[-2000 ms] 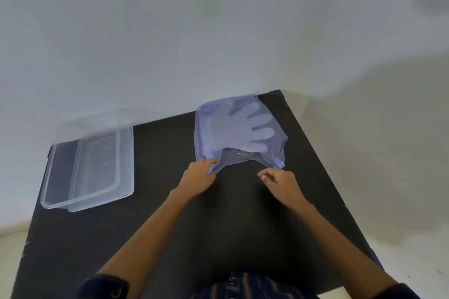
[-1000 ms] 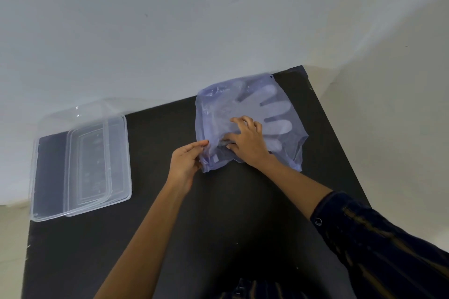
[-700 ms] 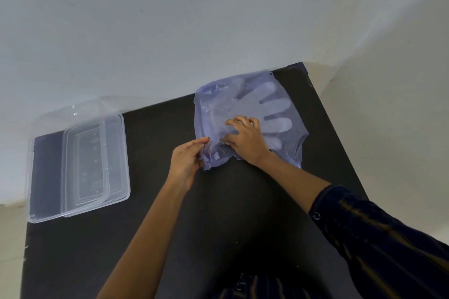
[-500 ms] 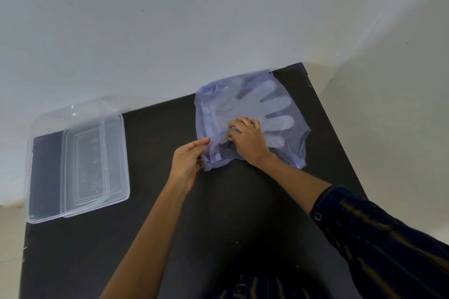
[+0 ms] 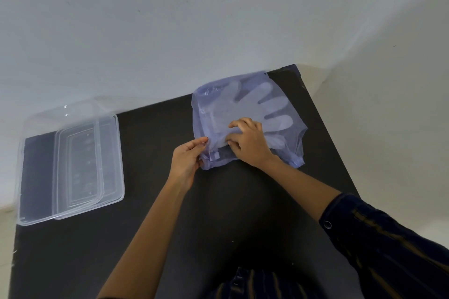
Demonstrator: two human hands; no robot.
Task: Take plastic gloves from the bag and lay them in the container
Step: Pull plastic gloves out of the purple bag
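Note:
A translucent bluish plastic bag (image 5: 206,109) lies flat at the far right of the black table (image 5: 218,213). Pale plastic gloves (image 5: 267,102) show through it, fingers spread toward the right. My left hand (image 5: 187,160) pinches the bag's near left corner at its opening. My right hand (image 5: 247,143) rests on the bag near the opening, fingers curled and pinching at the plastic there; whether it grips bag or glove is unclear. A clear rectangular container (image 5: 114,157) sits at the table's far left.
A clear lid (image 5: 77,165) lies inside or on the container. A white wall rises directly behind the table. The table's right edge runs close to the bag, with pale floor beyond it.
My right hand moved from the bag's near edge onto the bag by its opening and keeps working its fingers there. My left hand stays on the corner. The camera view tilted.

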